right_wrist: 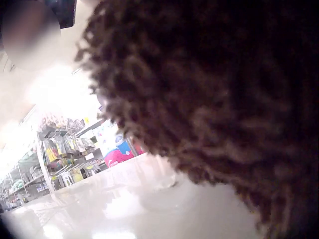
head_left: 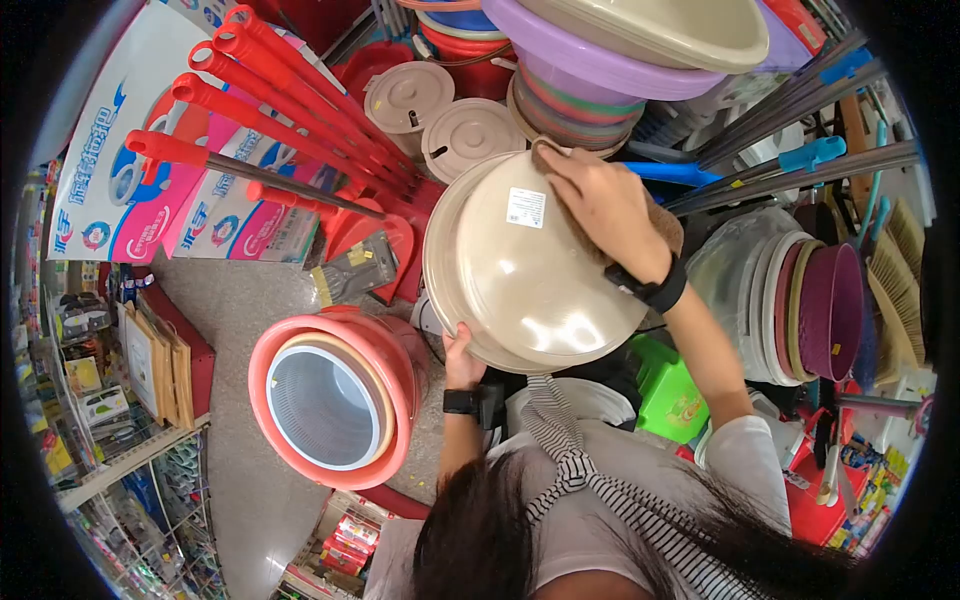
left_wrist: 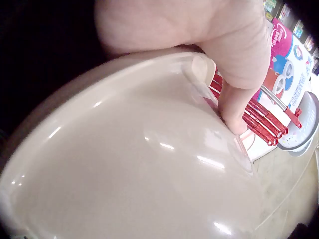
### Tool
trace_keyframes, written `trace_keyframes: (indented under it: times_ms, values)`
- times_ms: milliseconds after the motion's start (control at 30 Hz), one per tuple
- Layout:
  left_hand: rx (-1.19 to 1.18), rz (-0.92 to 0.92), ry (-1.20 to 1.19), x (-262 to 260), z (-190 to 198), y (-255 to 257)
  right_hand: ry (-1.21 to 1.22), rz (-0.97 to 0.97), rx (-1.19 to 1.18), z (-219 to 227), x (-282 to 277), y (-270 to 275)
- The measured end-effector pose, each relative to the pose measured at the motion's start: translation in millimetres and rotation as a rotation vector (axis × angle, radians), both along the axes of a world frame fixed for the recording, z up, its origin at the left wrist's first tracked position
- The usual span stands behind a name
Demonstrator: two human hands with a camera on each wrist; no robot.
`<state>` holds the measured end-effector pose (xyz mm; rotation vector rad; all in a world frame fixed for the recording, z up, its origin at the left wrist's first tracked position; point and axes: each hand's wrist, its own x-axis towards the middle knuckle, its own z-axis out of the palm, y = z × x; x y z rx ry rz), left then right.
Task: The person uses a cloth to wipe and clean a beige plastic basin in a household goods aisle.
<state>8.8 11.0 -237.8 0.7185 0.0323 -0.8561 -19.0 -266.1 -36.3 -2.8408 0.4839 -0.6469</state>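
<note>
A glossy beige plastic basin (head_left: 545,290) is held tilted, its outer base turned up toward the head camera, with a white printed label (head_left: 526,207) on it. My left hand (head_left: 463,358) grips its rim at the near left edge; in the left wrist view the thumb (left_wrist: 233,112) lies over the rim. The right hand (head_left: 610,205) holds a brown cloth (head_left: 664,228) against the basin's upper right side. This shaggy cloth (right_wrist: 199,114) fills much of the right wrist view and hides the fingers there.
Nested tubs (head_left: 330,400) stand on the floor at left, beside red-handled tools (head_left: 270,110). Lidded pails (head_left: 475,140) and a purple basin stack (head_left: 610,45) are beyond. More stacked basins (head_left: 830,310) and a green plastic item (head_left: 672,390) are at right.
</note>
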Motion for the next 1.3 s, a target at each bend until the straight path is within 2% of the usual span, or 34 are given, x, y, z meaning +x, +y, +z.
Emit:
trace_keyframes:
  times_ms: [100,167,200,300,367,400,467,500,567,600,700,833,867,900,967,1100,1167,1233,1300]
  values:
    - [-0.044,-0.034,0.025,2.8,-6.3,2.8,0.081,0.053,-0.064,-0.6,3.0,18.9]
    - [-0.042,-0.057,0.019,3.4,-10.0,3.4,-0.012,0.173,0.004,1.7,2.5,30.5]
    - [-0.012,-0.055,-0.005,2.9,-7.8,3.6,-0.014,0.170,0.009,2.5,0.8,29.0]
    - [0.034,-0.035,-0.050,-0.1,-1.9,2.0,0.013,0.060,0.064,0.8,-5.5,8.3]
    - [0.042,-0.012,-0.066,-0.4,-2.1,2.9,0.013,-0.092,0.092,-1.4,-10.6,-7.0]
    - [0.044,-0.013,-0.077,0.4,-4.0,3.6,0.015,-0.093,0.089,-2.9,-11.0,-6.9]
    - [0.037,-0.012,-0.082,0.2,-8.1,3.6,-0.021,-0.071,0.015,-6.0,-8.3,-5.3]
    - [0.039,-0.022,-0.068,1.9,-8.6,5.2,0.058,-0.070,-0.013,-3.2,-4.5,2.7]
    - [0.041,-0.034,-0.055,1.2,-8.9,5.3,0.079,0.050,-0.016,-0.2,0.7,20.8]
    - [0.033,-0.036,-0.052,0.5,-7.8,5.0,0.038,0.151,0.036,6.2,1.2,29.9]
    - [0.036,-0.032,-0.074,-0.1,-2.9,5.7,0.081,0.202,0.093,10.6,-4.9,25.1]
    - [0.016,-0.007,-0.097,-3.1,-5.0,2.6,-0.043,0.069,0.093,-0.9,4.4,1.8]
    - [0.013,-0.006,-0.098,-3.0,-5.3,2.6,0.021,0.061,0.064,-3.0,6.6,7.4]
    - [0.001,-0.002,-0.042,-2.8,-0.4,1.8,0.076,0.072,0.053,0.3,8.4,15.3]
    - [-0.009,0.002,0.011,-3.2,0.1,2.1,0.016,0.214,0.061,4.4,8.5,29.8]
    - [-0.003,-0.001,0.010,-4.6,-1.5,5.8,0.063,0.215,0.079,7.0,8.0,13.3]
    - [0.005,0.013,0.007,-5.0,-0.8,4.6,-0.031,0.071,0.120,1.1,11.0,5.3]
    - [0.005,0.017,0.014,-4.8,-4.1,3.9,0.030,0.064,0.081,-0.2,14.0,16.9]
    - [-0.012,0.003,0.016,-4.1,-5.8,4.7,0.031,0.238,0.076,4.5,15.6,35.4]
